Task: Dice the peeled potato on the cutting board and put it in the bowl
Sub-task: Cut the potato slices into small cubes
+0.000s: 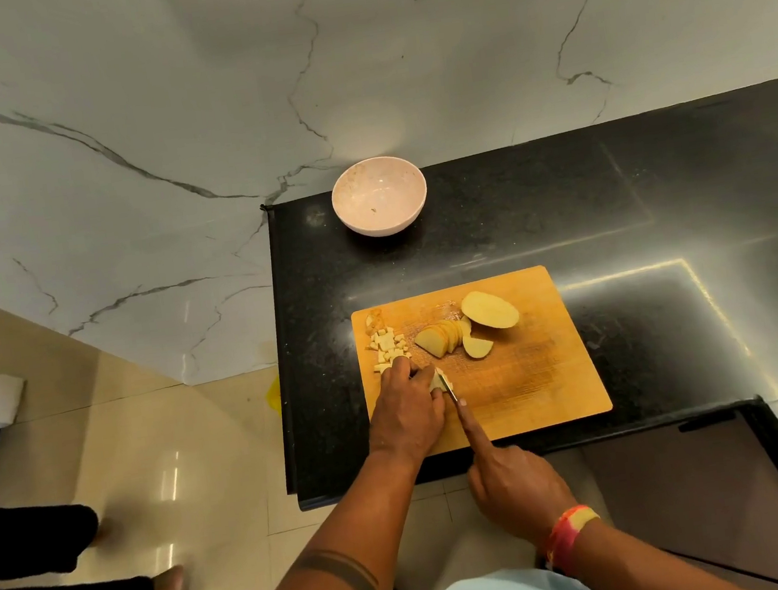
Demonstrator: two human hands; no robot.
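Several potato slices (442, 337) and a half (489, 310) lay mid cutting board (536, 374), dice (386, 347) at its left; the left hand (409, 408) pinched a small piece (436, 382); the right hand (515, 481) gripped the knife (447, 384), forefinger along its spine; the bowl (379, 196) stood apart; cut potato probably firm, wet, slippery, best pinned flat-side down.

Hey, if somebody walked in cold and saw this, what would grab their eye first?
Probably the bright wooden cutting board on the black counter, where the left hand steadies a potato piece while the right hand works a knife. Beyond the hands lie diced cubes, fanned potato slices and a potato half. A pale bowl waits at the counter's far edge.
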